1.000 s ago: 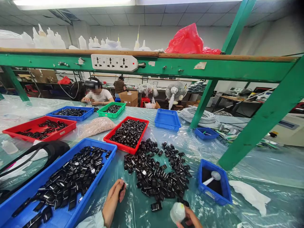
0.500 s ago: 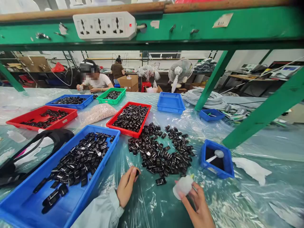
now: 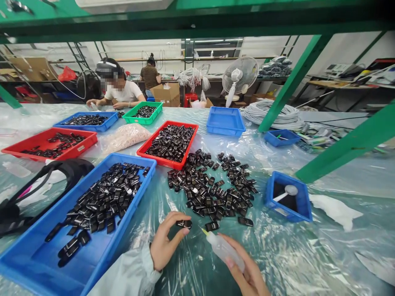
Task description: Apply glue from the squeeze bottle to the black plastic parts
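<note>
Between the thumb and fingers of my left hand (image 3: 166,238) is a small black plastic part (image 3: 184,224), held just above the sheeted table. My right hand (image 3: 243,263) grips a translucent squeeze bottle (image 3: 224,250). Its thin yellow tip (image 3: 205,232) points toward the held part, with a gap between them. Just past the tip, a loose black part (image 3: 212,226) lies on the plastic sheet, and another sits to its right. A spread-out pile of similar black parts (image 3: 216,197) covers the table beyond both hands.
A large blue tray (image 3: 101,255) of black parts stands on my left. Beyond it is a red tray (image 3: 142,154) of parts. On the right, a small blue bin (image 3: 290,216) holds black material and a scoop (image 3: 290,190). A green post (image 3: 348,142) slants behind it. A co-worker (image 3: 123,90) sits opposite.
The squeeze bottle has swung round so its yellow tip points left toward my left hand. My left fingers have turned and now show the black part. The view has tilted down slightly.
</note>
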Action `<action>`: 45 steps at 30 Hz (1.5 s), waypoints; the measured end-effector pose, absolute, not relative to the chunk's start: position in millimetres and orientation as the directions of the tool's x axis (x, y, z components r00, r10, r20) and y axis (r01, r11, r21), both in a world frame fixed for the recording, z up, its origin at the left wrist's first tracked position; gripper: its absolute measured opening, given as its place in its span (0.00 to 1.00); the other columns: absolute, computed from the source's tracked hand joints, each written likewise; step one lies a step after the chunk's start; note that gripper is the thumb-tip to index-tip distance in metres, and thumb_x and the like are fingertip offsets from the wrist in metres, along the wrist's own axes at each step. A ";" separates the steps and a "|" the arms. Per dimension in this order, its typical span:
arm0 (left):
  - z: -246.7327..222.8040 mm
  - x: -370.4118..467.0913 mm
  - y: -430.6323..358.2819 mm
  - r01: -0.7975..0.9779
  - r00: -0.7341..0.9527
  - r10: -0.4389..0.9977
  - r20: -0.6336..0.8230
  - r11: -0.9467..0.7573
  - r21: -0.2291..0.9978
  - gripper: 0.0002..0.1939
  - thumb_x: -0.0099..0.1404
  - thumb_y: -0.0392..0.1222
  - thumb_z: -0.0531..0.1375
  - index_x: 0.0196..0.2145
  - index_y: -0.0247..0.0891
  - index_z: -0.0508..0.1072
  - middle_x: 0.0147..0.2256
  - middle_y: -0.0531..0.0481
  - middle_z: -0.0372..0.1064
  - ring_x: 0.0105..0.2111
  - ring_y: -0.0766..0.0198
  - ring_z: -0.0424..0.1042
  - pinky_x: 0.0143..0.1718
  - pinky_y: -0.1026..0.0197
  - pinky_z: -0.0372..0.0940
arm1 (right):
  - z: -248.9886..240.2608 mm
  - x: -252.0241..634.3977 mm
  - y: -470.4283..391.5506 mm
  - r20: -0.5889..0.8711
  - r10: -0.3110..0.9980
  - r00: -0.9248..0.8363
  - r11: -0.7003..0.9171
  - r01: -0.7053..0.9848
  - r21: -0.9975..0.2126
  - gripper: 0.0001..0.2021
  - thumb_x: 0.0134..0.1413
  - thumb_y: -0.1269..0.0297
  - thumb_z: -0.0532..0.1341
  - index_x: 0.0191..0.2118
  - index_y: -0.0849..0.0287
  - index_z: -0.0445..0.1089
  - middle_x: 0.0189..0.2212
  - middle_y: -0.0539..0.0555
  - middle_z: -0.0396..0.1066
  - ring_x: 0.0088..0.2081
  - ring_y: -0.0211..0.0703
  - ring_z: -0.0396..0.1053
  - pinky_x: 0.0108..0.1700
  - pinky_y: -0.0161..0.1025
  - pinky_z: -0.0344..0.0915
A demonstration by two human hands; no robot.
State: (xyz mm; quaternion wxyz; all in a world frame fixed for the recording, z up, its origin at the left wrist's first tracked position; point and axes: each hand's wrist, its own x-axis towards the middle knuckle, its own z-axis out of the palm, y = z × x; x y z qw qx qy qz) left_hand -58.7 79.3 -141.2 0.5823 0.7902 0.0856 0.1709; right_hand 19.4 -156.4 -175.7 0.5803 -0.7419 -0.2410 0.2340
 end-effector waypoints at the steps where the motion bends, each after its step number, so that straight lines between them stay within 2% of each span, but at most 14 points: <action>1: -140.9 -59.5 79.1 -0.070 0.930 0.323 0.173 -0.306 0.949 0.11 0.67 0.47 0.57 0.43 0.40 0.73 0.42 0.44 0.68 0.45 0.56 0.65 0.49 0.56 0.57 | -174.3 19.4 -156.6 -0.062 0.630 0.774 -0.218 0.100 -0.971 0.20 0.62 0.48 0.55 0.55 0.51 0.67 0.55 0.55 0.65 0.55 0.48 0.63 0.53 0.35 0.64; 3: -140.9 -60.8 78.8 -0.081 0.938 0.300 0.176 -0.304 0.949 0.10 0.67 0.46 0.57 0.43 0.41 0.73 0.42 0.45 0.67 0.45 0.57 0.65 0.49 0.57 0.57 | -169.7 19.3 -156.1 -0.068 0.630 0.773 -0.231 0.103 -0.968 0.20 0.62 0.48 0.54 0.55 0.51 0.67 0.54 0.56 0.65 0.54 0.49 0.64 0.53 0.35 0.64; 7: -141.2 -62.3 78.4 -0.090 0.948 0.269 0.171 -0.292 0.952 0.09 0.68 0.44 0.56 0.45 0.44 0.71 0.44 0.46 0.65 0.46 0.58 0.65 0.49 0.59 0.57 | -161.2 18.6 -153.6 -0.202 0.628 0.751 -0.315 0.008 -0.949 0.22 0.61 0.43 0.52 0.54 0.48 0.68 0.54 0.55 0.65 0.53 0.50 0.65 0.47 0.33 0.68; 9: -140.8 -62.7 78.5 -0.102 0.948 0.261 0.183 -0.294 0.950 0.09 0.68 0.43 0.56 0.45 0.44 0.71 0.43 0.47 0.65 0.46 0.59 0.65 0.49 0.59 0.58 | -160.8 17.9 -153.6 -0.243 0.626 0.741 -0.355 -0.006 -0.935 0.23 0.61 0.42 0.52 0.54 0.46 0.67 0.55 0.54 0.64 0.53 0.50 0.65 0.47 0.34 0.67; 17: -138.7 -65.8 78.4 -0.125 0.951 0.227 0.208 -0.332 0.935 0.10 0.68 0.43 0.56 0.45 0.41 0.72 0.43 0.45 0.66 0.46 0.57 0.66 0.48 0.58 0.60 | -163.2 17.1 -154.6 -0.158 0.660 0.735 -0.364 0.129 -0.922 0.21 0.62 0.45 0.52 0.55 0.48 0.67 0.53 0.55 0.66 0.53 0.51 0.65 0.51 0.38 0.66; 22: -138.3 -66.3 77.5 -0.122 0.957 0.208 0.204 -0.351 0.929 0.10 0.67 0.44 0.57 0.45 0.41 0.73 0.43 0.44 0.67 0.45 0.57 0.66 0.48 0.57 0.61 | -158.5 18.7 -155.1 -0.155 0.659 0.736 -0.376 0.143 -0.916 0.20 0.63 0.48 0.53 0.55 0.50 0.67 0.53 0.56 0.66 0.52 0.52 0.66 0.46 0.36 0.68; 25: -138.7 -65.9 76.9 -0.148 0.956 0.187 0.225 -0.354 0.923 0.10 0.67 0.44 0.58 0.44 0.40 0.74 0.40 0.44 0.69 0.43 0.57 0.68 0.46 0.57 0.62 | -156.1 17.8 -154.6 -0.118 0.649 0.752 -0.336 0.144 -0.931 0.19 0.62 0.49 0.54 0.52 0.52 0.67 0.49 0.57 0.69 0.49 0.51 0.68 0.45 0.34 0.68; 32: -138.3 -67.3 71.2 -0.167 0.955 0.174 0.239 -0.348 0.922 0.09 0.65 0.42 0.61 0.43 0.40 0.74 0.38 0.47 0.70 0.40 0.60 0.68 0.43 0.61 0.62 | -148.2 16.8 -149.4 -0.093 0.566 0.819 -0.194 0.023 -0.981 0.19 0.59 0.45 0.57 0.44 0.54 0.68 0.40 0.55 0.70 0.42 0.48 0.70 0.35 0.31 0.67; 36: -137.2 -68.6 67.9 -0.172 0.956 0.173 0.237 -0.322 0.931 0.09 0.64 0.42 0.62 0.42 0.40 0.74 0.37 0.47 0.70 0.40 0.60 0.68 0.43 0.61 0.62 | -143.6 21.8 -148.7 -0.104 0.606 0.789 -0.227 0.046 -0.973 0.19 0.58 0.44 0.56 0.42 0.55 0.69 0.37 0.55 0.71 0.36 0.47 0.71 0.33 0.32 0.67; 41: -136.3 -69.6 67.4 -0.159 0.962 0.169 0.215 -0.294 0.943 0.10 0.64 0.44 0.62 0.42 0.39 0.74 0.37 0.46 0.71 0.39 0.60 0.68 0.42 0.60 0.63 | -131.2 18.8 -142.3 -0.150 0.519 0.841 -0.244 -0.022 -0.970 0.23 0.54 0.38 0.56 0.37 0.55 0.70 0.33 0.52 0.70 0.30 0.44 0.68 0.30 0.32 0.64; 45: -135.1 -70.2 66.7 -0.149 0.965 0.169 0.201 -0.276 0.949 0.09 0.64 0.44 0.62 0.41 0.39 0.74 0.37 0.46 0.71 0.39 0.60 0.68 0.41 0.60 0.63 | -127.4 17.2 -140.4 -0.163 0.517 0.840 -0.217 -0.055 -0.975 0.23 0.54 0.39 0.57 0.37 0.55 0.70 0.32 0.51 0.70 0.30 0.43 0.68 0.31 0.31 0.64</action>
